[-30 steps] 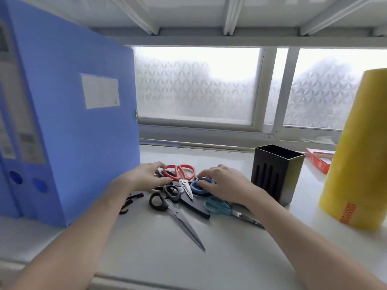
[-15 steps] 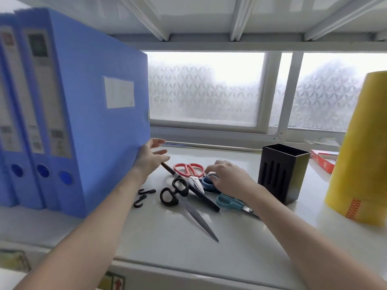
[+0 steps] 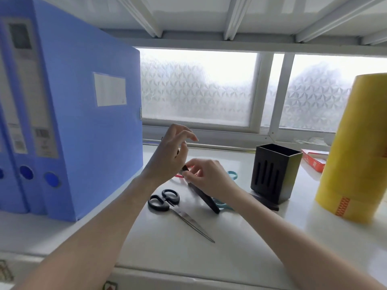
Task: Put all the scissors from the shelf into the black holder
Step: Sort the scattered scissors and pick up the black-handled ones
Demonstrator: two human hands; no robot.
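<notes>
The black holder (image 3: pixel 274 174) stands upright on the white shelf (image 3: pixel 188 260), right of my hands. Black-handled scissors (image 3: pixel 165 200) lie closed in front, blades pointing toward me. My right hand (image 3: pixel 207 176) pinches the red-handled scissors (image 3: pixel 179 176), which it mostly hides. My left hand (image 3: pixel 171 153) is raised, fingers curled loosely, over the upper end of a long black item (image 3: pixel 204 197); that item slants down onto teal-handled scissors (image 3: pixel 222 205). Another light-blue handle (image 3: pixel 233 174) shows behind my right hand.
Tall blue file boxes (image 3: pixel 83 126) wall off the left side. A big yellow tape roll (image 3: pixel 354 151) stands at the right, a red box (image 3: pixel 314 162) behind it. Frosted windows close the back, and shelf beams run overhead.
My left hand rose from beside the blue box and came over the black item's end. My right hand shifted left onto the red handles. The small black hooks are no longer visible.
</notes>
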